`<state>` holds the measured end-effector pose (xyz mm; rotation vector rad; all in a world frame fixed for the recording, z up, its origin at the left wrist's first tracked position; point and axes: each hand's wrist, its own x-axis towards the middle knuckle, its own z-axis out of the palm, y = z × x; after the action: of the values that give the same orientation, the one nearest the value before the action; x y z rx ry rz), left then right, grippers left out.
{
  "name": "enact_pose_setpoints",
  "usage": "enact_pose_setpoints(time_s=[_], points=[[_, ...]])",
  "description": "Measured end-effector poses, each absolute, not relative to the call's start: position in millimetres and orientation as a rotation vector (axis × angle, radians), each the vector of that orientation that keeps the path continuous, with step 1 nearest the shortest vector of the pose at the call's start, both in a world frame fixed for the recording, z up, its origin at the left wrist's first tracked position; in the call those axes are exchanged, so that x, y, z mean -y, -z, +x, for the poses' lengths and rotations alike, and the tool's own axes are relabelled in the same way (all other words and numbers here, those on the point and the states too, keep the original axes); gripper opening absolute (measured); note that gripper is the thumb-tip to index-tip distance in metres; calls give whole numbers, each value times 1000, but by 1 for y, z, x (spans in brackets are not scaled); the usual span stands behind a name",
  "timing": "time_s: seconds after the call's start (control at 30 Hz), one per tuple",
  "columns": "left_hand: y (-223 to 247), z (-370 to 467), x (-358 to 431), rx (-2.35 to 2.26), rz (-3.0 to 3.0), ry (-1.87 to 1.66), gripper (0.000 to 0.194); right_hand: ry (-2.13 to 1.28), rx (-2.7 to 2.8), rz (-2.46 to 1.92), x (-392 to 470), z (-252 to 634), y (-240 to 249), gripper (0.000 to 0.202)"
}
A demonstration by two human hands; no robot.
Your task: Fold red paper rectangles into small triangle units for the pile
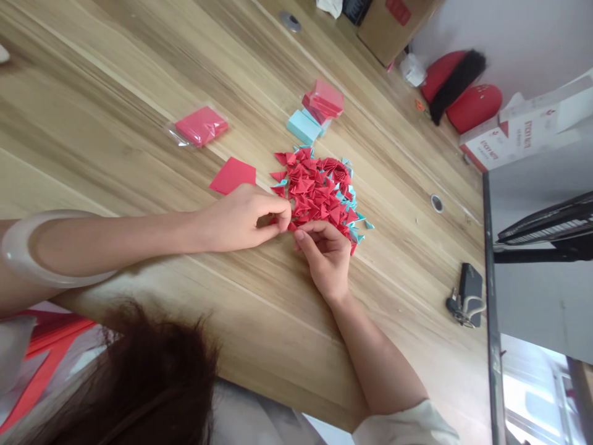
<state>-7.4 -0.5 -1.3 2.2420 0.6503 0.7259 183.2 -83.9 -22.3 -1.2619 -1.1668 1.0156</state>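
My left hand (252, 216), with a pale bangle (50, 281) on the forearm, is closed in a pinch. Facing it, my right hand (328, 256) also pinches, thumb against index finger. A small folded red paper piece (291, 227) shows between the fingertips of both hands, mostly covered by them. Right behind the fingers lies a heap of folded red paper triangles (315, 188), with light blue folded triangles (349, 198) along its right side. A flat red paper sheet (234, 175) rests on the table just beyond my left hand.
Past the heap are a light blue paper stack (303, 126) and a wrapped pink-red paper stack (324, 100). A clear-wrapped red paper pack (202, 126) lies farther left. Keys (459, 309) and a black case (471, 285) sit near the right edge; boxes (514, 133) stand at the back right.
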Motion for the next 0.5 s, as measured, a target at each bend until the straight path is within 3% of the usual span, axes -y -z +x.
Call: enact_pose_setpoints(time_s=[0.5], points=[[3,-8,0,-726,2237,-677,14,-997,1235,-1319,84,185,24,33]])
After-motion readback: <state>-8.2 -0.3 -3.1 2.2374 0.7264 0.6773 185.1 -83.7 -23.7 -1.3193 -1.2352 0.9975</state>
